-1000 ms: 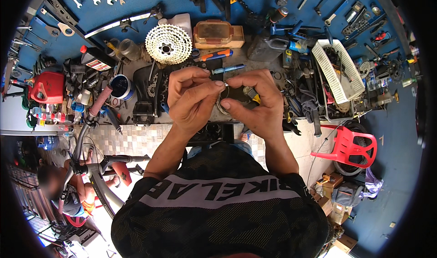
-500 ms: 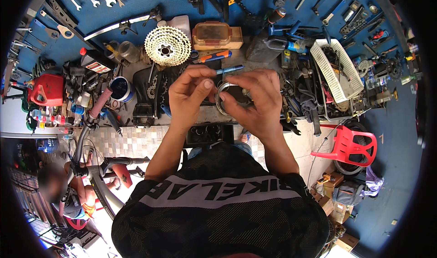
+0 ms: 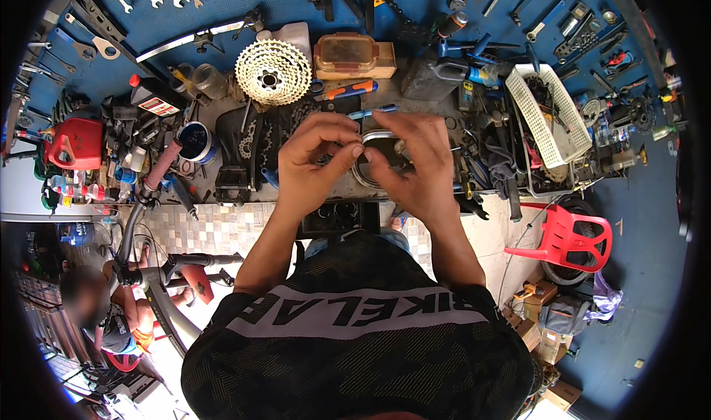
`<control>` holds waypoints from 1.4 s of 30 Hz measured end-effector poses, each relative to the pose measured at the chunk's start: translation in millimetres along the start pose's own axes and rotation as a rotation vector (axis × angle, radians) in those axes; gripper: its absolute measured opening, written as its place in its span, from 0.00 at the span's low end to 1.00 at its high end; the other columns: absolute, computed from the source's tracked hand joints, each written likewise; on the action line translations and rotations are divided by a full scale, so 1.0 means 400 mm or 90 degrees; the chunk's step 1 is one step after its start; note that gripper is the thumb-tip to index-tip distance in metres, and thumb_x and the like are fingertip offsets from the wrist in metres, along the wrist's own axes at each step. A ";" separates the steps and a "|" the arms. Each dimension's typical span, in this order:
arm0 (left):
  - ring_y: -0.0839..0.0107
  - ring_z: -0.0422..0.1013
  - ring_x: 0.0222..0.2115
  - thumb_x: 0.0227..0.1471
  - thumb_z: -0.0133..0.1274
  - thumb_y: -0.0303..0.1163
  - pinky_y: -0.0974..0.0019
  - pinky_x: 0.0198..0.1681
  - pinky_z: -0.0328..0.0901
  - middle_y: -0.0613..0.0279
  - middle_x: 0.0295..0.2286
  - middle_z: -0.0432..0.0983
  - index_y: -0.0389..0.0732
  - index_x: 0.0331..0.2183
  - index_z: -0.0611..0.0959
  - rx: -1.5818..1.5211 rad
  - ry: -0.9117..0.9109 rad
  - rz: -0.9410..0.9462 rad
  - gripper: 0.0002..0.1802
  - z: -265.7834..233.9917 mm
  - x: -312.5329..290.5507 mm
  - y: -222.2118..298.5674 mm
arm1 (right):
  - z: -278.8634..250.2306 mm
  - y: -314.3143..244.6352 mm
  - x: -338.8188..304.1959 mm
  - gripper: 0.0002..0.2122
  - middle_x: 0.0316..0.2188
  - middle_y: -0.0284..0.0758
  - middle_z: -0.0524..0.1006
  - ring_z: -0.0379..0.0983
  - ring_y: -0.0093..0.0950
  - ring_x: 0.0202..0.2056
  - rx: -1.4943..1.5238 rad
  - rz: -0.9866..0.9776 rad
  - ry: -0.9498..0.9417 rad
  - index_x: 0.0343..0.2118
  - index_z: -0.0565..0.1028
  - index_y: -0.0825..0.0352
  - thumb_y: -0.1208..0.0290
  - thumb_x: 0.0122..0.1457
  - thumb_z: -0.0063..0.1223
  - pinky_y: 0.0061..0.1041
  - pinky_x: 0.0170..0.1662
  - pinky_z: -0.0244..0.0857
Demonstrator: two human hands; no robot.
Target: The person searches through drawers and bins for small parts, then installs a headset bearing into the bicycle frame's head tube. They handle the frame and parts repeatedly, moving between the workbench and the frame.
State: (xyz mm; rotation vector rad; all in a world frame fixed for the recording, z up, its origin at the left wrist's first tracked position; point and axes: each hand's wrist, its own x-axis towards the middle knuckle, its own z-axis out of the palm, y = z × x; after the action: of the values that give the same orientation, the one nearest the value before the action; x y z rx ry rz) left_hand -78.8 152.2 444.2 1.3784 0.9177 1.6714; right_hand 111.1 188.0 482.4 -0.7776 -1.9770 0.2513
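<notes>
A: How is the grip of the 2 hands?
B: The left hand (image 3: 315, 161) has a narrow pinch; whether something small is inside, I cannot tell. The right hand (image 3: 421, 153) is curved wider.
A: Where is the silver ring (image 3: 356, 174)?
B: Partly behind the right fingers, over the desk (image 3: 337, 190); whether held, I cannot tell.
A: Why so close together?
B: Perhaps for keeping the fingertips in clear sight.

The cassette (image 3: 273, 72) sits left of the basket (image 3: 532, 116)
</notes>
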 end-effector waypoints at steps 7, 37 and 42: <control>0.74 0.79 0.44 0.57 0.65 0.18 0.72 0.42 0.74 0.54 0.49 0.81 0.36 0.40 0.86 0.128 -0.059 -0.058 0.08 -0.023 -0.036 -0.026 | -0.011 0.021 -0.041 0.21 0.43 0.37 0.84 0.77 0.38 0.45 -0.004 0.054 -0.010 0.53 0.82 0.64 0.80 0.54 0.68 0.35 0.50 0.70; 0.55 0.75 0.50 0.54 0.67 0.37 0.51 0.52 0.75 0.57 0.44 0.79 0.39 0.38 0.87 0.703 -0.116 -0.163 0.13 -0.145 -0.308 -0.309 | -0.014 0.031 -0.151 0.04 0.28 0.34 0.80 0.74 0.31 0.34 -0.021 0.219 -0.094 0.32 0.83 0.67 0.77 0.57 0.70 0.31 0.44 0.67; 0.54 0.75 0.51 0.55 0.66 0.43 0.51 0.53 0.74 0.56 0.46 0.79 0.39 0.39 0.88 0.733 -0.147 -0.180 0.17 -0.155 -0.295 -0.312 | -0.005 0.033 -0.146 0.04 0.28 0.34 0.80 0.74 0.31 0.34 -0.031 0.226 -0.112 0.32 0.82 0.67 0.76 0.58 0.70 0.32 0.45 0.67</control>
State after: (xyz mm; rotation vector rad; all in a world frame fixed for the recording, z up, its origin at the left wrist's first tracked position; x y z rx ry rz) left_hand -111.6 98.6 272.8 1.9431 1.9596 0.6754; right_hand 137.8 161.7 435.4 -1.1722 -2.0046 0.4957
